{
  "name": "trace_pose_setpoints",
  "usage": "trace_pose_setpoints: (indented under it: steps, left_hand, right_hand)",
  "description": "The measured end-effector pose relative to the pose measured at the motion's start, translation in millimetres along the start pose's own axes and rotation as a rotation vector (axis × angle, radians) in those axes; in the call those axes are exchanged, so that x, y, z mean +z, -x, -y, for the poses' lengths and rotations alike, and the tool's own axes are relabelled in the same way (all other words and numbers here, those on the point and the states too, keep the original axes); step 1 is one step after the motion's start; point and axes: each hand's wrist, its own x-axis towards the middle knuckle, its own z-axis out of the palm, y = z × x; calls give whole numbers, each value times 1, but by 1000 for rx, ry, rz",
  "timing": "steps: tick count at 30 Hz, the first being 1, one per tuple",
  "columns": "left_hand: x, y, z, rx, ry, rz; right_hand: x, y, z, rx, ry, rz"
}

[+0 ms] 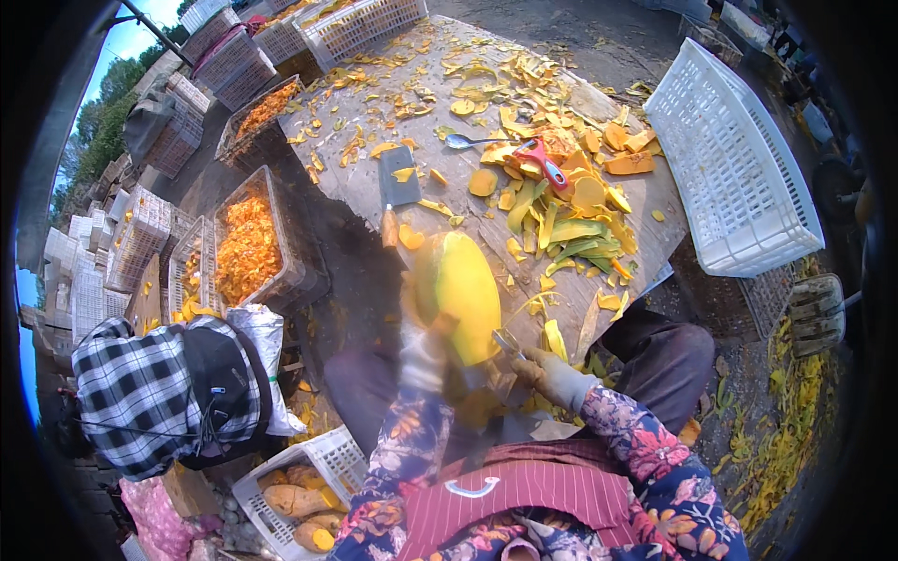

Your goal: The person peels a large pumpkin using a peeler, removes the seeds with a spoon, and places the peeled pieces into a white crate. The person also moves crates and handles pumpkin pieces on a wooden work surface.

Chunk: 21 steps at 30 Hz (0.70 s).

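Note:
A large yellow squash [466, 298], with some green along its left side, stands at the near edge of a wooden table [337, 165]. My gloved left hand [424, 336] is around its lower left side. In my gloved right hand [544, 372] is a small metal-ended tool [506, 343], seemingly a peeler, close to the squash's lower right. A cleaver [398, 179] with a wooden handle lies on the table beyond the squash. A red-handled peeler [542, 163] and a metal spoon [466, 141] rest by a heap of peelings [579, 224].
A white plastic crate [733, 161] stands tilted at the table's right. Crates of orange pulp [249, 242] are at the left. A crate holding whole squashes [298, 498] is at lower left, below a plaid-clad person [168, 393]. Peelings litter the ground at right.

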Motion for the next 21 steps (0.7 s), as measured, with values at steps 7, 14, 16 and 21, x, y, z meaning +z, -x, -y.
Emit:
trace_pose_setpoints:
  steps: [7,14,16,21]
  left_hand:
    - [6,-3,-12,-9,-190,-23]
    - [-6,-4,-1,-71,160,-26]
    - [-7,-3,6,-62,333,-17]
    - [19,-9,2,-102,70,3]
  right_hand:
    - [-16,-21,-2,-87,-169,-326]
    - [6,-98,30,-99,-94,-400]
    - [3,-89,37,-200,-128,-365]
    - [-28,-67,50,-203,64,-423]
